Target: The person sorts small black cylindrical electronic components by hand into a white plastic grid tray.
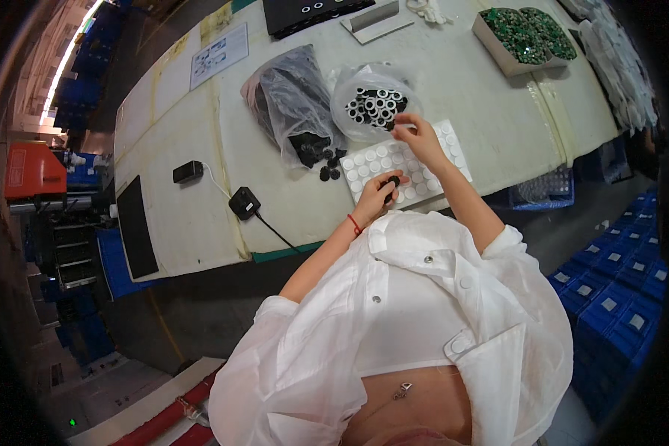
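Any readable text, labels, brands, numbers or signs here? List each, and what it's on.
Nothing legible.
Printed sheet on the table: print too small to read.
White labels on blue bins: too small.
Black power adapter: any marking too small.

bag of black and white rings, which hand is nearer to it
Right. The right hand is at the lower right edge of the bag; the left hand is lower down, holding a black piece.

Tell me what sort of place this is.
Probably a factory or workshop for assembling small parts: a long worktable bears black-and-white rings in a clear bag and rows of round white pieces, with many blue crates at the right.
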`<state>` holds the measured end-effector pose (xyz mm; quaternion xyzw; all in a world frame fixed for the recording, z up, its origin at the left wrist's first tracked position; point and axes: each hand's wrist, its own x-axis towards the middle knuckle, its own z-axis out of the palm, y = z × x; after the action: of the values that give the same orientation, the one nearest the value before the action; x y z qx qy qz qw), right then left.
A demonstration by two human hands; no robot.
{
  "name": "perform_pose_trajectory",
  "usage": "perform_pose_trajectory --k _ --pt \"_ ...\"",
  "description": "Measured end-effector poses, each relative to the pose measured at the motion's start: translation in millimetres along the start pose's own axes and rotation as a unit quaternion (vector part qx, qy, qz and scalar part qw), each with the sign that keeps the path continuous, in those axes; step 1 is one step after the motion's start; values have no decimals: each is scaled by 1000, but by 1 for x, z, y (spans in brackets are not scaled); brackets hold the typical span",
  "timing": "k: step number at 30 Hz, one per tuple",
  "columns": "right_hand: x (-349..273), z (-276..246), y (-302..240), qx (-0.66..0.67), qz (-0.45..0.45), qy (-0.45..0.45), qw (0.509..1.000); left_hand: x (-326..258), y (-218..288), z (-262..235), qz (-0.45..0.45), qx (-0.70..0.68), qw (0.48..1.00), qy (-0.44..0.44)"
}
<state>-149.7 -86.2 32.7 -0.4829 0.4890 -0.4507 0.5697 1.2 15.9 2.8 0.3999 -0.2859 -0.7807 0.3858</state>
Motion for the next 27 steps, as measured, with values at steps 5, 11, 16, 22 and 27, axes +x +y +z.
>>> perform_pose_trajectory --k 5,11,16,22,27 --pt "-19 -47 9 -10 75 40 996 -2 3 3 11 42 999 17" --pt "-43 -110 29 -179 74 142 971 -1 8 7 9 12 1000 28" --pt "-56 -103 28 -260 17 141 955 5 9 5 10 -67 997 28" --pt "-52 -90 13 -364 -21 131 922 9 5 14 10 12 999 47" --pt "-42 -95 12 -378 42 72 922 12 5 18 7 68 997 27"
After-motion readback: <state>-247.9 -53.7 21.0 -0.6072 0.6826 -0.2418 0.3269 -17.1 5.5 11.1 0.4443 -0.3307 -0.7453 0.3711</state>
